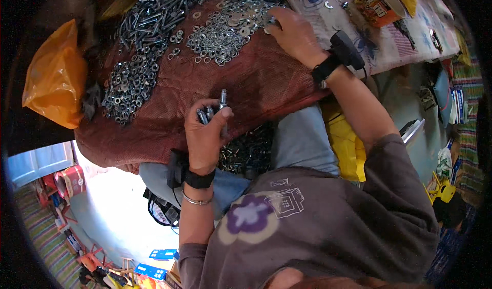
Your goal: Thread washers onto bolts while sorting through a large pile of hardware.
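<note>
Sits before a cloth (246, 76). Has on it nuts (130, 86) at the left, bolts (151, 22) behind them and on along the back, and washers (220, 40) in front of the rear bolts, right of the nuts. Has a bag (55, 76) left of the nuts; to the cloth's right, a sheet (382, 43) with a tub (376, 4) on it, toward the back. Has more bolts (223, 98) in the left hand (204, 130), in front of the washers, and the right hand (297, 35) at their right edge.

Silver cylindrical metal bolts (223, 98) and round silver metal washers (219, 44) gleam. The dark-red woven sheet (241, 81) looks rough and matt; the orange plastic bag (55, 76) looks glossy.
</note>
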The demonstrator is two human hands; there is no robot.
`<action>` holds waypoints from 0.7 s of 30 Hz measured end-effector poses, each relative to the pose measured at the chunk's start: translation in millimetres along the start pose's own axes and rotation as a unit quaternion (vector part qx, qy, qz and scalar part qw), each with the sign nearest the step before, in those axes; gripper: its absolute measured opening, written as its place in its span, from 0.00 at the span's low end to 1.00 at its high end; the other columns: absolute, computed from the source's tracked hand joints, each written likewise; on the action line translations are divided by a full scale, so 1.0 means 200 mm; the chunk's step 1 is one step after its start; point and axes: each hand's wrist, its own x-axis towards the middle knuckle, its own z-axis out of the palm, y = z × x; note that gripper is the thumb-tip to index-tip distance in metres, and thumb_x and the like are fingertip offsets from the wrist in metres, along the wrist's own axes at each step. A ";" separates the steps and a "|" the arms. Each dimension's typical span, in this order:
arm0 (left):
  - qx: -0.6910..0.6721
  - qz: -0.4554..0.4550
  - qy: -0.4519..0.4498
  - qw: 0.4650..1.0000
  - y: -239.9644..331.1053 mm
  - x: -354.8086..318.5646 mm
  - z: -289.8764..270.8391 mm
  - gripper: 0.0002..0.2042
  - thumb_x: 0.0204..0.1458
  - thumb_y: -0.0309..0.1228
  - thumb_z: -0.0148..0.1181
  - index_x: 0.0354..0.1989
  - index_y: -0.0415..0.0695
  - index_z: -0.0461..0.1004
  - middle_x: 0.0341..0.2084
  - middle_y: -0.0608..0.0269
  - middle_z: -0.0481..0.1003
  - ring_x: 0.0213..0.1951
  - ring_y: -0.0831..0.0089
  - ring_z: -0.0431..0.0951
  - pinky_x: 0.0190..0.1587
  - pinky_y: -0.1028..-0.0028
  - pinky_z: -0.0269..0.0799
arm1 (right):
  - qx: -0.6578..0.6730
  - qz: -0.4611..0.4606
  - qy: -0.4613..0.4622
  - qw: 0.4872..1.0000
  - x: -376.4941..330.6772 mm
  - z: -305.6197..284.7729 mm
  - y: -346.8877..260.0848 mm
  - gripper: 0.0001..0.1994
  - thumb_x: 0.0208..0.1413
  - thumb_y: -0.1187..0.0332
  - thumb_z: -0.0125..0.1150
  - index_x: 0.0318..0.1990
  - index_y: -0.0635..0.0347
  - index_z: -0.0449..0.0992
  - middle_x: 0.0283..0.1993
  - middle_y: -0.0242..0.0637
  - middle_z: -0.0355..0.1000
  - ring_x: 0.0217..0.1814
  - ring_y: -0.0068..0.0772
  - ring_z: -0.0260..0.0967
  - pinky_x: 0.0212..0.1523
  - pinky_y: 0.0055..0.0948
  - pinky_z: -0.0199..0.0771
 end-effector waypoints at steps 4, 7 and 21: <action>-0.025 0.024 -0.020 0.999 0.01 0.01 -0.05 0.06 0.47 0.25 0.61 0.31 0.42 0.69 0.19 0.70 0.72 0.17 0.88 0.63 0.18 0.85 0.57 | -0.058 -0.036 -0.044 0.997 0.01 -0.04 -0.02 0.13 0.48 0.69 0.54 0.43 0.57 0.68 0.38 0.47 0.69 0.42 0.54 0.65 0.39 0.43 0.66; -0.053 0.018 -0.024 0.998 0.03 0.01 -0.08 0.07 0.47 0.25 0.60 0.31 0.42 0.68 0.20 0.67 0.73 0.17 0.87 0.62 0.18 0.85 0.57 | -0.059 -0.061 -0.058 0.995 0.01 -0.06 -0.01 0.12 0.49 0.71 0.53 0.43 0.59 0.68 0.36 0.47 0.69 0.40 0.55 0.65 0.38 0.44 0.66; -0.086 0.018 -0.018 0.996 -0.05 0.04 -0.12 0.07 0.46 0.24 0.59 0.32 0.41 0.69 0.21 0.68 0.73 0.17 0.87 0.63 0.19 0.85 0.57 | 0.189 0.013 -0.107 0.976 -0.06 -0.11 -0.45 0.07 0.49 0.69 0.54 0.33 0.62 0.72 0.31 0.44 0.70 0.33 0.48 0.69 0.33 0.36 0.68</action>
